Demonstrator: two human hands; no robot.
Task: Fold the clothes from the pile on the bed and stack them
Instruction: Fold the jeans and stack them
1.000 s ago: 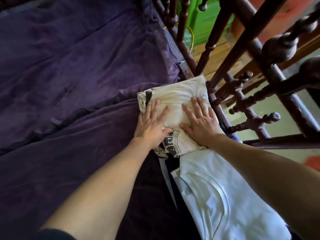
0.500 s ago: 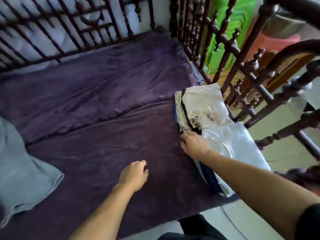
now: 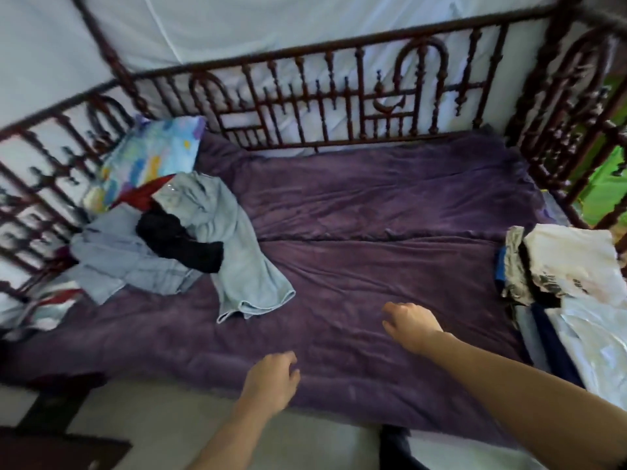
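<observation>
Head view. The heap of unfolded clothes lies at the far left of the dark purple plush bed cover, to the left of both hands and further from the person than either. Its nearest member, a pale blue soft garment, trails out of the heap with its long axis running from upper left to lower right, so that its hemmed end points toward the hands. A crumpled black garment sits on top of the heap, and a red cloth shows behind it.

The left hand is over the near edge of the cover and is the nearer of the two to the pale blue hem. The right hand is further right, near the middle of the cover. The hands are apart, each with loosely curled fingers and nothing in its grasp.

Bare purple cover lies between the left hand and the hem, so a reach up and to the left looks unobstructed.

The stack of folded clothes, topped by a cream printed shirt, stands at the right edge, with a white folded garment just nearer. A pillow in a multicoloured print leans behind the heap against the dark turned-wood bed railing.
</observation>
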